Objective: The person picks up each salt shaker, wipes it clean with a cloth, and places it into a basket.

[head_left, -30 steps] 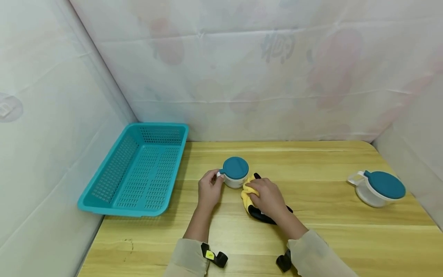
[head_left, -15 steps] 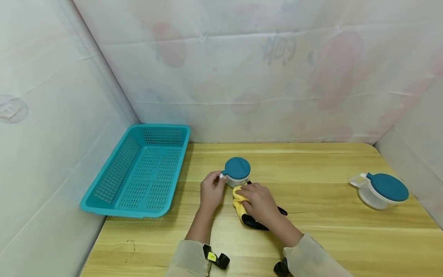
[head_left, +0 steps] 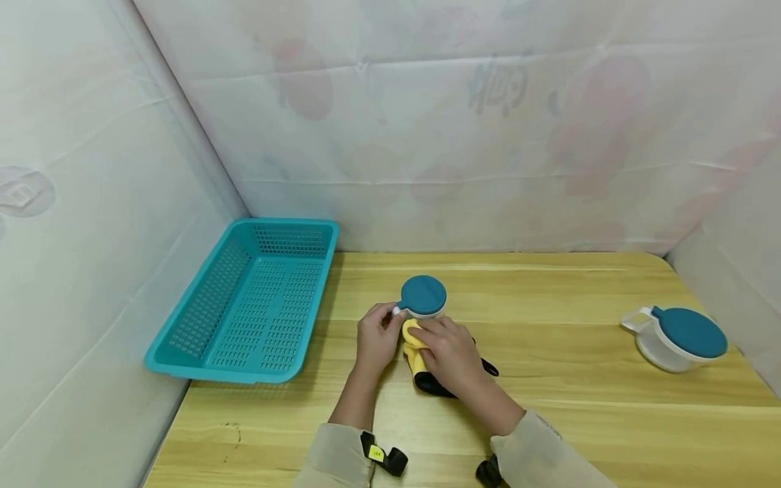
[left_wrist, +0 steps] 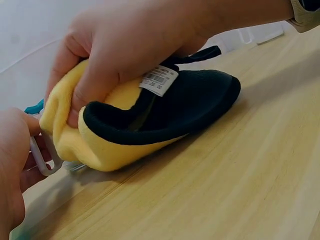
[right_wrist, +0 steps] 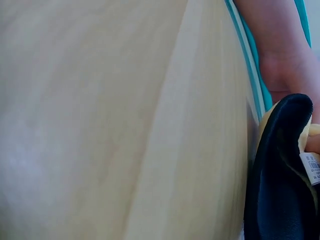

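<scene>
A small jar [head_left: 424, 295] with a round blue lid and a white handle stands upright on the table. My left hand [head_left: 376, 339] pinches its handle at the left side. In my right hand [head_left: 453, 356] I grip a bunched cloth [head_left: 421, 366], plush yellow on one face and black on the other, with a black loop and a white barcode label. The yellow fold is right at the jar's front wall, hiding most of its body. In the left wrist view, the right thumb presses into the cloth [left_wrist: 90, 150]; the white handle [left_wrist: 45, 157] shows by the left fingers.
A turquoise perforated basket [head_left: 152, 359] stands to the left, reaching the table's back edge. Near the right edge stands another handled jar [head_left: 689, 332] with a blue lid. Fabric walls [head_left: 390, 135] enclose the wooden table [head_left: 549, 420] at the back and sides.
My right hand has moved left with the cloth, from the jar's right side to its front. The left hand has kept its hold on the handle.
</scene>
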The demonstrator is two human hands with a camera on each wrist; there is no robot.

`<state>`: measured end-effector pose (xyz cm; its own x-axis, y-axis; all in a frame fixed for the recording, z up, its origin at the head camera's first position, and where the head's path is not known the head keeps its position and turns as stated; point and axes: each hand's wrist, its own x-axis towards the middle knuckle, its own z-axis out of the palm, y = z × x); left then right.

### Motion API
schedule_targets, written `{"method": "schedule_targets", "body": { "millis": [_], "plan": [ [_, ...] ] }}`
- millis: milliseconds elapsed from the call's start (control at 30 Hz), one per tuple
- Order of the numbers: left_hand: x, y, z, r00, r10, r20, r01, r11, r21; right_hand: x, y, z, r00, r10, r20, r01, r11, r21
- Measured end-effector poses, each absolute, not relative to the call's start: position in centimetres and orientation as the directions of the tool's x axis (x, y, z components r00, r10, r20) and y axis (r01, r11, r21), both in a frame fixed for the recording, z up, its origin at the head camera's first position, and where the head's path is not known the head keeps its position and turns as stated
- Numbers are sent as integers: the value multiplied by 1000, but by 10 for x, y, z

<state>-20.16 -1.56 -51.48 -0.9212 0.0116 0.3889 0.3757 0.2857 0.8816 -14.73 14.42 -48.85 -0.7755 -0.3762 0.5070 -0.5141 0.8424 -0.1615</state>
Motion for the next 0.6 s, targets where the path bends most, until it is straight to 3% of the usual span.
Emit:
{"method": "schedule_targets", "body": {
  "millis": [267, 600],
  "plan": [
    [-203, -15, -516, -909, 18, 417, 403, 301, 864, -146, 145, -484, -740, -348, 576, -509, 849, -141],
    [-202, -15, -515, -916, 29, 400, 391, 287, 875, -143, 152, -481, -751, -320, 578, -478, 867, -142]
  ]
}}
